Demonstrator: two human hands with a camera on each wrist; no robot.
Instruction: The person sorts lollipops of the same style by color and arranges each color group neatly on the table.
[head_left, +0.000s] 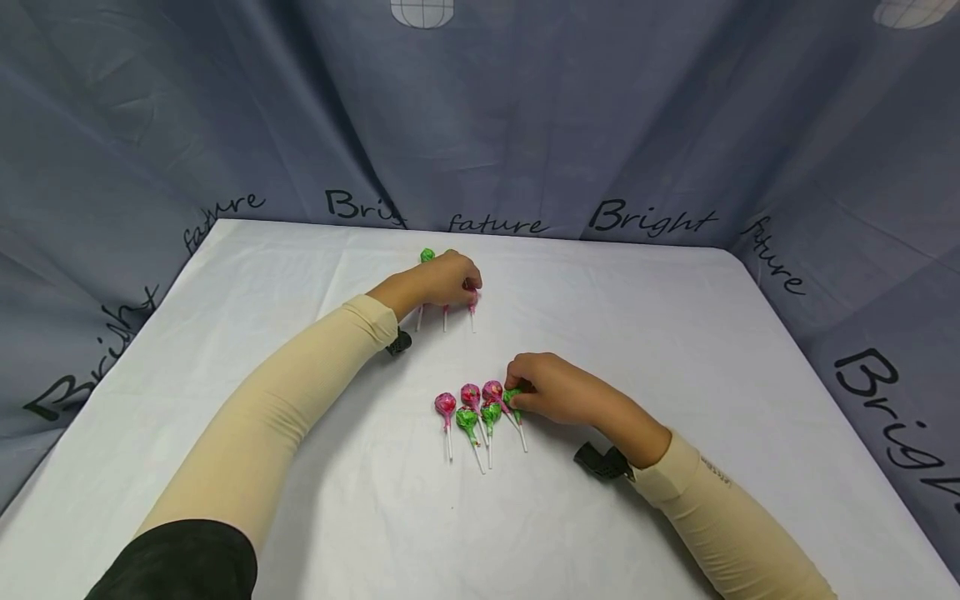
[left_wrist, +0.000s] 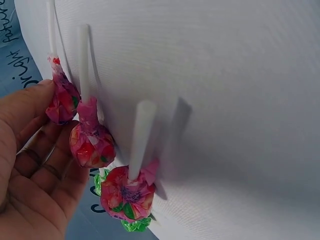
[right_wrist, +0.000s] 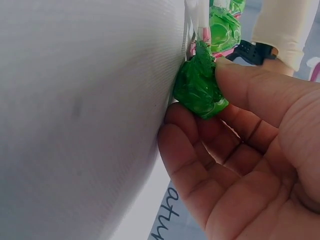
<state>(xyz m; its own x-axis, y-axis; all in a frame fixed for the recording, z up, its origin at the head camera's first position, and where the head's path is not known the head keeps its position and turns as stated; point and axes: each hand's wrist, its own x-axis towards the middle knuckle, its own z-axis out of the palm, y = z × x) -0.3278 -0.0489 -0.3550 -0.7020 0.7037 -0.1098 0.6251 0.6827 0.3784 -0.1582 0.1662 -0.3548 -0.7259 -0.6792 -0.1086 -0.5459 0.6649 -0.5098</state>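
Note:
At the back of the table my left hand (head_left: 445, 279) pinches a pink-wrapped lollipop (left_wrist: 62, 102) between thumb and fingers. Beside it in the left wrist view are two more pink lollipops (left_wrist: 92, 144), with green wrappers (left_wrist: 136, 224) partly hidden behind them. One green lollipop (head_left: 427, 255) shows past that hand in the head view. Nearer me, my right hand (head_left: 558, 389) holds a green lollipop (right_wrist: 200, 90) by its wrapped head, at the right end of a loose group. That group also has pink lollipops (head_left: 445, 404) and green lollipops (head_left: 467, 418), sticks toward me.
A white cloth covers the table (head_left: 637, 317). Grey curtains (head_left: 480, 125) printed with black lettering stand behind it and along both sides. Dark wrist straps (head_left: 602, 461) sit at the cuffs of the beige sleeves (head_left: 285, 400).

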